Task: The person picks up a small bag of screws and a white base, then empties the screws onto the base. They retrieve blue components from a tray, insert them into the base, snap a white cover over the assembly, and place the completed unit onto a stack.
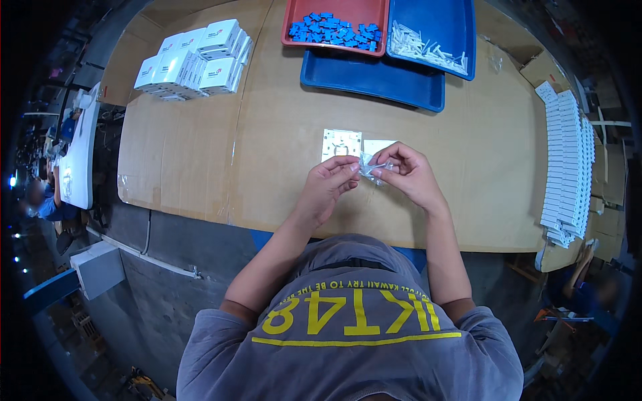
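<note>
Between my two hands is a small clear plastic bag (367, 168), crumpled, with contents too small to make out. My left hand (332, 182) pinches its left side between thumb and fingertips. On the other side, my right hand (406, 175) has thumb and fingers closed on the bag too. Just beyond my left hand, a square white plastic plate (342, 142) with holes and a round middle lies flat on the table. Beside it to the right is a plain white piece (376, 145), partly covered by my right hand.
The cardboard-topped table (281, 160) carries stacked white boxes (190, 60) at far left. A red tray (334, 48) of blue clips (334, 32), a blue tray (471, 40) of white pegs (421, 47) and another blue tray (371, 83) stand at the back. White plates (565, 167) are stacked at right.
</note>
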